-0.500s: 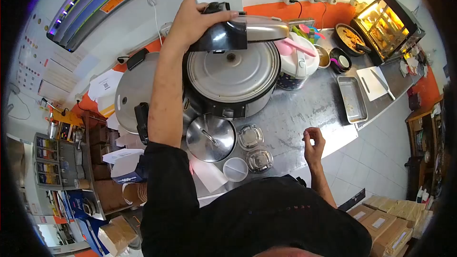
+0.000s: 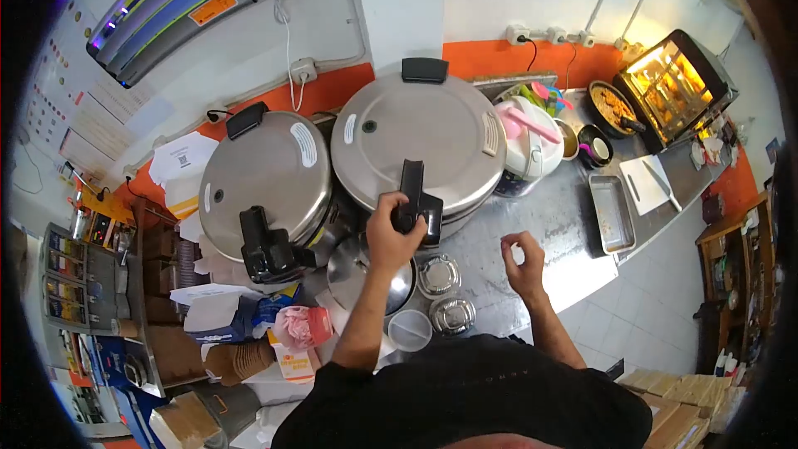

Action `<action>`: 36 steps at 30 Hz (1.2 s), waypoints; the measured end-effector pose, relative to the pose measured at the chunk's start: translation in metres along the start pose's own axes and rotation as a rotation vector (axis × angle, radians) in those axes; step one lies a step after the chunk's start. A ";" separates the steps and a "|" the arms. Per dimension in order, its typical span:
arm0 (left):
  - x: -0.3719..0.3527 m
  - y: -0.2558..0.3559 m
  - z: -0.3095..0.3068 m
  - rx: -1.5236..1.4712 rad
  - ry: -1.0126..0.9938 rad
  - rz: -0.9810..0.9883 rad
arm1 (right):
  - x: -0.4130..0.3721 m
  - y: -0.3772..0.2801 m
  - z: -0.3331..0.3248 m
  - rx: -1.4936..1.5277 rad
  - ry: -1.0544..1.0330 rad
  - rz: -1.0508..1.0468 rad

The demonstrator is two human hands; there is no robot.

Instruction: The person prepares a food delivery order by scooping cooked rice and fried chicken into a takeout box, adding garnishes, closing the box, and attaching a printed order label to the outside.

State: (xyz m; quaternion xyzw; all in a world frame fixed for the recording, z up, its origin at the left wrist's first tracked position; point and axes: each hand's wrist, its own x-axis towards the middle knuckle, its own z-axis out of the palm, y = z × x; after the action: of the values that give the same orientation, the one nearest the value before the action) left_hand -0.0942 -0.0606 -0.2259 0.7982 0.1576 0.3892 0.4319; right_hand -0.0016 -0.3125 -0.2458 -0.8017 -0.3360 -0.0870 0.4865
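A large steel rice cooker (image 2: 416, 129) stands on the counter with its round lid down. My left hand (image 2: 394, 234) is closed round the black latch handle at the front of this lid. My right hand (image 2: 525, 270) hovers above the counter edge with fingers loosely curled, thumb and index apart, nothing visible between them. Left of the big cooker is a second steel cooker (image 2: 262, 183), also closed. Below my left hand, partly hidden by it, lies a round steel pot lid (image 2: 353, 283). Two clear plastic containers (image 2: 440, 275) sit between my hands.
A white rice cooker (image 2: 528, 141) with a pink paddle on top stands to the right. Further right are a metal tray (image 2: 612, 212), a knife on a white cutting board (image 2: 648, 183), a pan of food (image 2: 611, 106) and a lit warming cabinet (image 2: 677, 87). A round plastic tub (image 2: 409, 330) sits near my body.
The big cooker's lid has come down from raised to closed, with my left hand moving down and toward me on its handle. My right hand has shifted slightly left.
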 end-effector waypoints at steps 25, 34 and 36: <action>0.020 0.024 -0.011 -0.268 -0.321 -0.034 | -0.046 -0.030 0.032 0.043 0.033 0.084; 0.019 0.022 -0.008 -0.446 -0.327 -0.071 | -0.035 -0.028 0.021 0.058 0.104 0.107; 0.023 0.024 -0.010 -0.410 -0.310 -0.055 | -0.030 -0.027 0.023 0.061 0.088 0.083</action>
State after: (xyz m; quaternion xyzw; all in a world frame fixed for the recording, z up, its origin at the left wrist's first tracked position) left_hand -0.0892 -0.0552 -0.1927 0.7396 0.0290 0.2742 0.6140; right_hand -0.0460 -0.2985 -0.2525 -0.7952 -0.2830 -0.0917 0.5283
